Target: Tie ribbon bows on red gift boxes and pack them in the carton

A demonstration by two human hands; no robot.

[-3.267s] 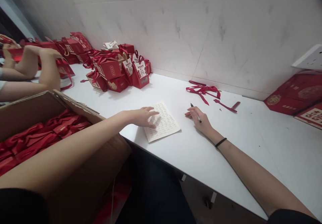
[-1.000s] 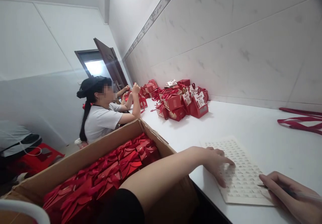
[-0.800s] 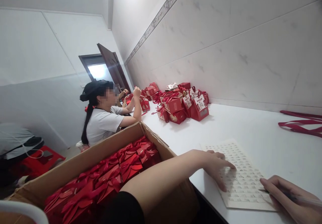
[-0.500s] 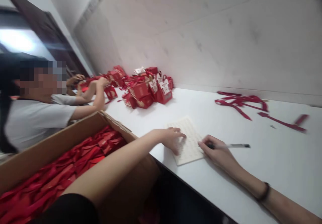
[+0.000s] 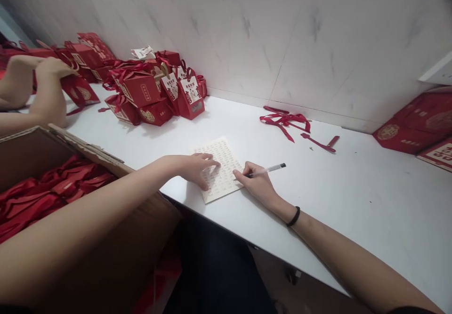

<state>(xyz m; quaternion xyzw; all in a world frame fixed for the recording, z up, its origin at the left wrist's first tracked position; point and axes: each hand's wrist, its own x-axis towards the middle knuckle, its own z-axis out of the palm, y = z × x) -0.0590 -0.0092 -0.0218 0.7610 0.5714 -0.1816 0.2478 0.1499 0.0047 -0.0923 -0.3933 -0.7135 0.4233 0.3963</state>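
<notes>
On the white table lies a cream sheet or pad of paper (image 5: 223, 190) covered in rows of handwriting too small to read. My left hand (image 5: 197, 169) rests on its left part with the fingers spread. In my right hand (image 5: 259, 184) is a pen (image 5: 273, 168) with a clear barrel and black end, gripped between thumb and fingers. The pen's tip is at the paper's right edge, and my fingers cover part of the grip. A black band (image 5: 294, 216) circles my right wrist.
Red gift boxes (image 5: 141, 90) with ribbons are heaped at the back left, near a co-worker's hands (image 5: 52, 67). Loose dark red ribbons (image 5: 286, 121) lie by the wall. Flat red box pieces (image 5: 413, 123) sit far right. A cardboard carton (image 5: 88, 149) of red boxes stands left.
My view has swung to the right and down, so the co-worker's head has left the picture and the red pieces at right have appeared. Both hands stay at the paper, the pen still held.
</notes>
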